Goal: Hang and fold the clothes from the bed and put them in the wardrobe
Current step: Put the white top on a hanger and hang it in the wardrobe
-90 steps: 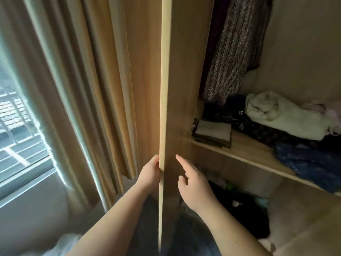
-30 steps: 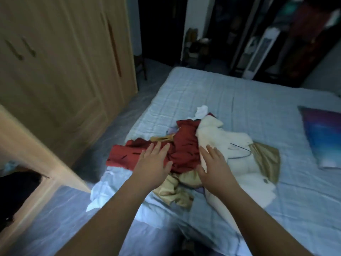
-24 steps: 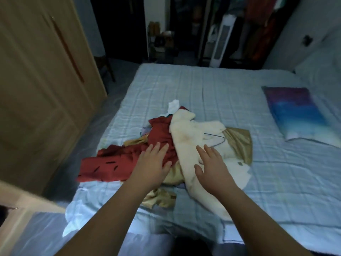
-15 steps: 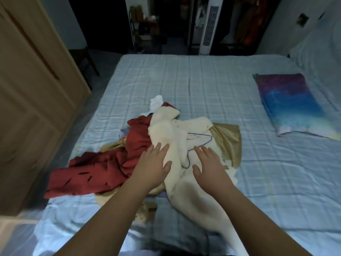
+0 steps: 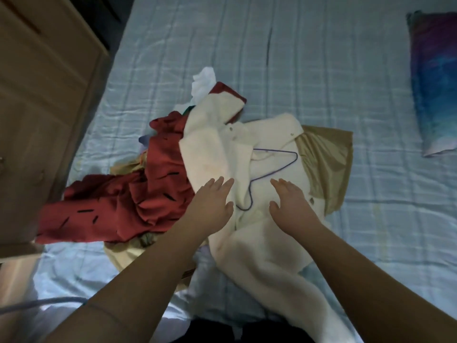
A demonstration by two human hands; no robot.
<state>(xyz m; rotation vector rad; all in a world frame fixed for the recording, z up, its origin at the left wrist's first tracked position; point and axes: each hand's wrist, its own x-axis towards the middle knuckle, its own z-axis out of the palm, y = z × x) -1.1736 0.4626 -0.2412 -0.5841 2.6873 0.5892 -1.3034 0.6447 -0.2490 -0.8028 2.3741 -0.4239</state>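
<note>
left hand [image 5: 210, 204]: fingers straight, flat over cream garment [image 5: 262, 233]
right hand [image 5: 291, 206]: same, right of wire hanger [image 5: 269, 174]
clothes pile: bed [image 5: 321, 70] centre, red garment [image 5: 118, 206] left
wardrobe [image 5: 42, 95]: far left

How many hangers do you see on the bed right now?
1: a purple wire hanger lying on the cream fleece jacket, between and ahead of the left hand and right hand. Others may hide under the pile.

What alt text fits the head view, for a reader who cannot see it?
A person's left hand and right hand, both open, are spread over a cream fleece jacket on a pile of clothes on a blue-sheeted bed. A purple wire hanger lies on the jacket; a red garment lies to its left.
</note>
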